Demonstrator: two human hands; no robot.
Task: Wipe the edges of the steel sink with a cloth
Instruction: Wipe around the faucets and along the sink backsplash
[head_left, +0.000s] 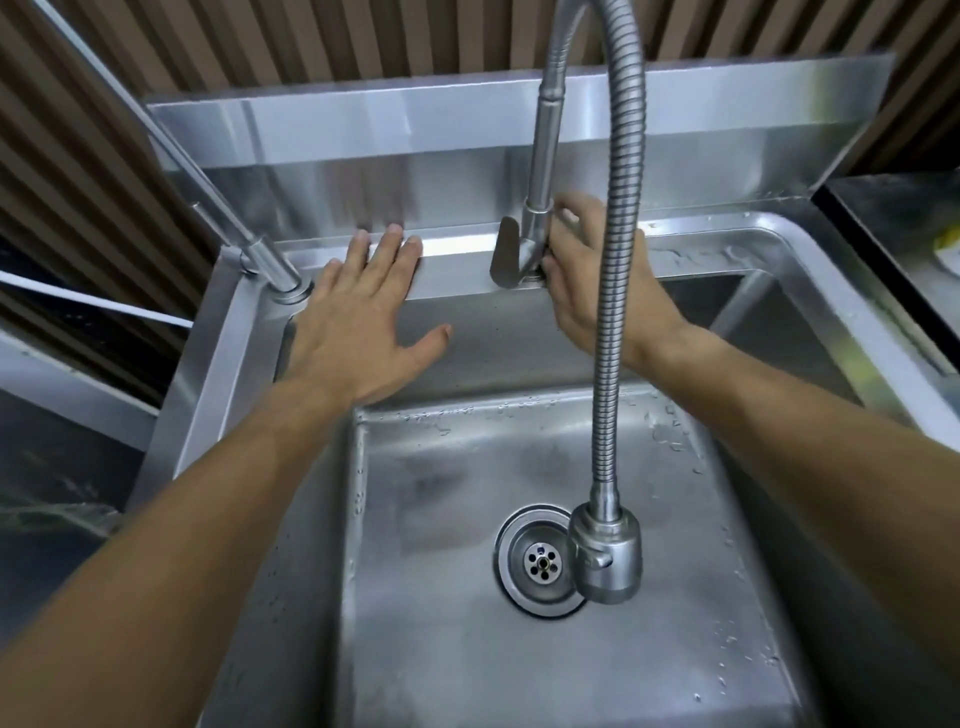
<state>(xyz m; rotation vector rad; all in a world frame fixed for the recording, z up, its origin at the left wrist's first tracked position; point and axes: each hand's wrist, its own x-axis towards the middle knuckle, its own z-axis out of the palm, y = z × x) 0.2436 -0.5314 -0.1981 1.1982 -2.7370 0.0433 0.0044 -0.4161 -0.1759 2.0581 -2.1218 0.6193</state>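
A stainless steel sink (810, 244) fills the view, its brushed basin square-cornered, with beads of water scattered along the rim at 1 o'clock and on the basin floor. A round drain (540, 561) with a perforated strainer sits in the floor at about 5 o'clock from the centre. Behind the basin rises a flat steel backsplash (363, 135), and behind that a wall of brown vertical ribbed panels (311, 36). At 3 o'clock, a dark worktop (904, 218) adjoins the sink.

A flexible faucet hose (621, 260) of ribbed, coiled metal arches from the back ledge at 12 o'clock and hangs down over the basin, ending in a smooth cylindrical spray head (605, 556) just beside the drain in this view. A flat lever handle (506, 260) juts from the faucet base. A second, slimmer polished tap (260, 254) stands on the rim at 10 o'clock.

The left hand (358, 322) lies released and flat, fingers spread, its fingertips on the back ledge of the sink and its palm over the basin's rear wall. The right hand (592, 280) is curled around the faucet base just right of the lever, partly hidden by the hose; whether it presses a cloth there cannot be told, since no cloth is visible in either hand.
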